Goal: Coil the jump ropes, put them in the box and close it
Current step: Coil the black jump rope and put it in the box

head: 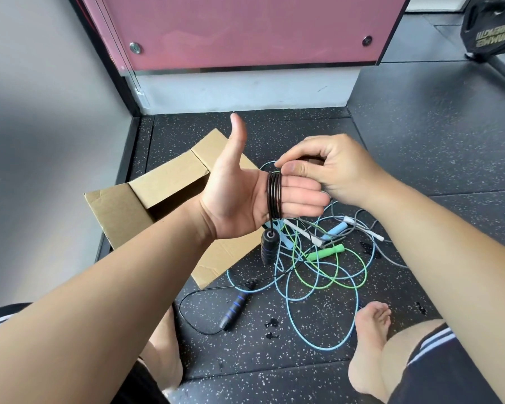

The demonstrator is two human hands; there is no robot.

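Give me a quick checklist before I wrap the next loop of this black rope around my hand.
1. Coils of black rope sit together round the left hand fingers: ok.
2. Right hand pinches the rope at the coil's top: ok.
3. Hanging handle dangles free below the left hand: ok.
4. Loose length clear of the coloured ropes on the floor: not ok, it crosses them.
5. Second handle lies free on the floor: ok.
6. Box open: ok.

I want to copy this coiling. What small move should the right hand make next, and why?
Probably carry the black rope once more round the fingers of the left hand: the right hand pinches it at the coil's top, and its far handle lies on the floor.
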